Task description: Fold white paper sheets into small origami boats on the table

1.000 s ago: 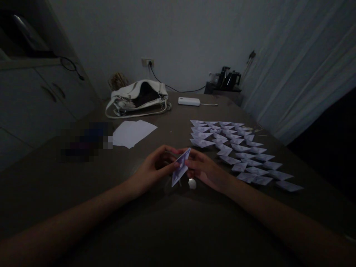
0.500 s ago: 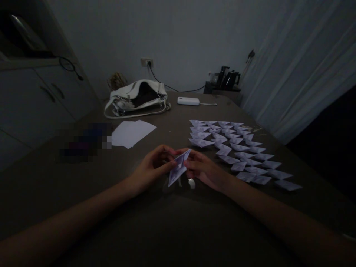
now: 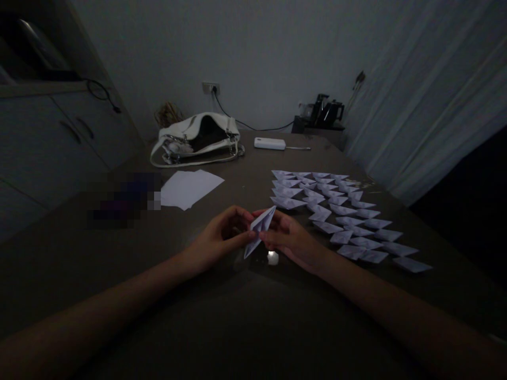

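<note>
A small white paper boat (image 3: 259, 228) is held between both hands above the middle of the table, tilted with one point up to the right. My left hand (image 3: 225, 232) pinches its left side, thumb on the near face and fingers behind. From the right, my right hand (image 3: 291, 240) grips it with the thumb close to the centre fold; its other fingers are partly hidden behind the paper. Several finished paper boats (image 3: 287, 203) stand in rows on the table to the right of my right hand.
White paper sheets (image 3: 190, 189) lie at the left, beside a blurred-out dark object (image 3: 122, 200). Farther back are an open white handbag (image 3: 198, 140) and a white power strip (image 3: 270, 143). A black kettle (image 3: 331, 112) stands beyond the table's (image 3: 253, 327) far right corner.
The paper boat has turned a little in my fingers and opens more at its middle. Both hands keep their hold, and the view has shifted slightly.
</note>
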A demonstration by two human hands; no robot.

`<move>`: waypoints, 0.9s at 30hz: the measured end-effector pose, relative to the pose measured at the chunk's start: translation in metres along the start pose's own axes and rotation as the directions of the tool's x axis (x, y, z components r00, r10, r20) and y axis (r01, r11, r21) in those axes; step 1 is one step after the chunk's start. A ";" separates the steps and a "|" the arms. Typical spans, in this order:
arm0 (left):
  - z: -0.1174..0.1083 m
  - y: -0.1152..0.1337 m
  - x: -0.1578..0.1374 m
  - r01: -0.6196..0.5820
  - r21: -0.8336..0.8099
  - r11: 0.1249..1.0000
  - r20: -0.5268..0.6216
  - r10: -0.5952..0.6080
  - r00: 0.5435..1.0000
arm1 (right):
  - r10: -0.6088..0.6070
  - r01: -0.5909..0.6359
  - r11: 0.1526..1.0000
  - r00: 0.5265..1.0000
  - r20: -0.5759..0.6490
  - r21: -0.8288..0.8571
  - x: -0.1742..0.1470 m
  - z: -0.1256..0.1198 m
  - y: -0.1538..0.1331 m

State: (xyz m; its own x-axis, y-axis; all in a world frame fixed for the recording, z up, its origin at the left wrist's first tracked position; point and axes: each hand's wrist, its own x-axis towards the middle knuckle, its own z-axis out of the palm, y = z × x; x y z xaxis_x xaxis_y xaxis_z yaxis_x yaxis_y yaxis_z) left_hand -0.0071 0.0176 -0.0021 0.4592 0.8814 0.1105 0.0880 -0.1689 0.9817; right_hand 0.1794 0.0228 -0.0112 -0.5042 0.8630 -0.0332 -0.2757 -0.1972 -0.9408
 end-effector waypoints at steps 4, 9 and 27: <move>0.000 -0.001 0.000 0.022 -0.078 0.997 0.038 -0.019 0.999 | 0.009 -0.008 1.000 1.000 0.012 -0.029 -0.001 -0.001 0.001; 0.000 -0.003 0.000 0.043 -0.121 0.992 0.042 -0.038 0.998 | -0.002 0.003 0.999 1.000 0.024 -0.051 -0.002 -0.002 0.001; -0.004 -0.004 0.000 0.069 -0.077 0.995 0.078 -0.063 0.995 | 0.018 -0.018 0.996 1.000 -0.004 0.083 0.001 -0.007 0.005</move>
State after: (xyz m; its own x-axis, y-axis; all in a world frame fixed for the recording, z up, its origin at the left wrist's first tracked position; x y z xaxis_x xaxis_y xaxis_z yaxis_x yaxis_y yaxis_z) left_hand -0.0111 0.0206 -0.0056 0.5204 0.8532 0.0358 0.0511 -0.0729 0.9960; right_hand 0.1830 0.0261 -0.0178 -0.5060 0.8610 -0.0514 -0.3334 -0.2502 -0.9090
